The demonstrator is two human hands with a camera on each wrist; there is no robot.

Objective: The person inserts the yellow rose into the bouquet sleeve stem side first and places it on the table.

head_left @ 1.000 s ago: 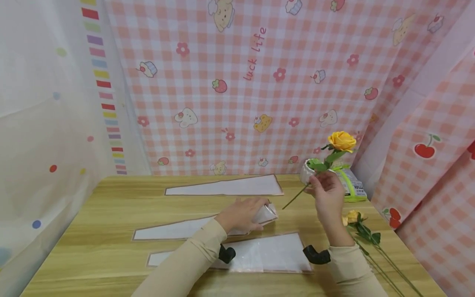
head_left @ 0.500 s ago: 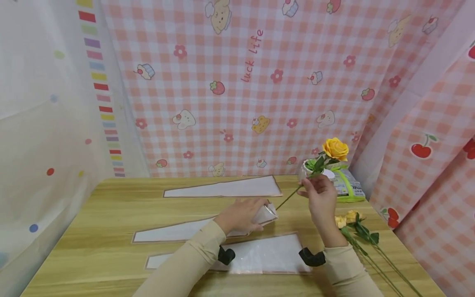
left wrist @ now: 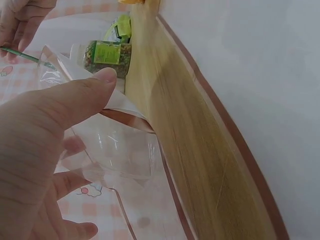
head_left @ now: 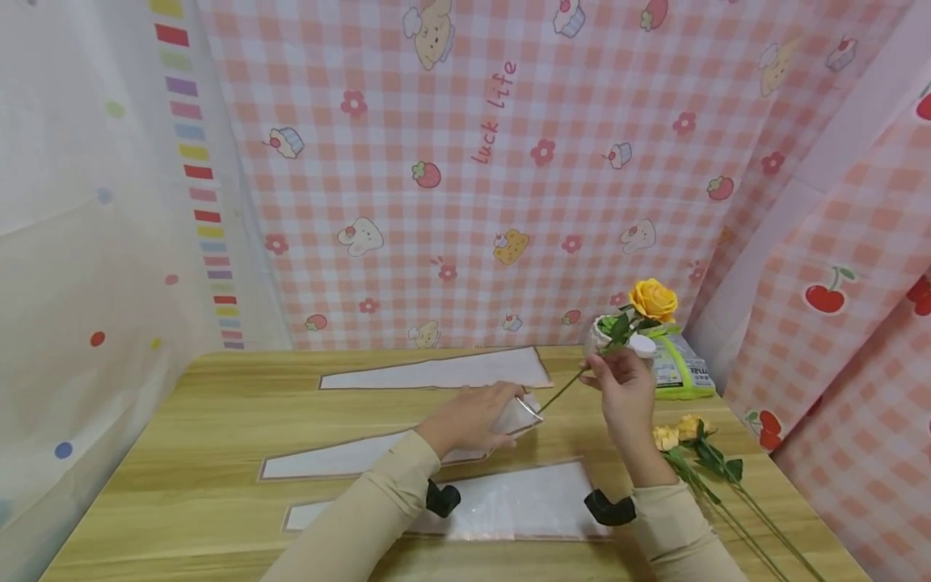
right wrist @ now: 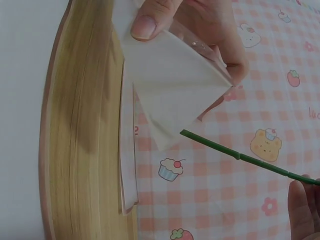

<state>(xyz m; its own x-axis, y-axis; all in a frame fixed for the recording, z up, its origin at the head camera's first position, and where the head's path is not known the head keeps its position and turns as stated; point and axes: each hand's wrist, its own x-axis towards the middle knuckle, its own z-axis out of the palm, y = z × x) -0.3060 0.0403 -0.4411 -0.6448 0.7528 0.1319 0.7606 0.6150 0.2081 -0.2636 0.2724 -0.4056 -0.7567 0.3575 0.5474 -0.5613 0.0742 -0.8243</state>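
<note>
My left hand (head_left: 473, 416) grips the wide end of a tapered flower sleeve (head_left: 342, 453), white on one face and clear on the other. In the left wrist view, the thumb lies on one side and the fingers behind the clear film (left wrist: 120, 145); the mouth gapes. My right hand (head_left: 627, 396) pinches the stem of a yellow rose (head_left: 653, 300), bloom up and stem slanting down left. The green stem (right wrist: 235, 155) has its lower tip at the sleeve's mouth; whether it is inside, I cannot tell.
Two more flower sleeves lie flat, one behind (head_left: 451, 369) and one in front (head_left: 524, 501). At right lie yellow roses (head_left: 676, 432) with long stems. A white pot (head_left: 598, 335), a white-lidded jar (head_left: 642, 347) and a green-and-grey packet (head_left: 684, 368) stand at the back right.
My right hand has moved left and down with the rose, bringing the stem's tip to the sleeve's mouth. The left hand stays on the sleeve, whose mouth looks a little wider.
</note>
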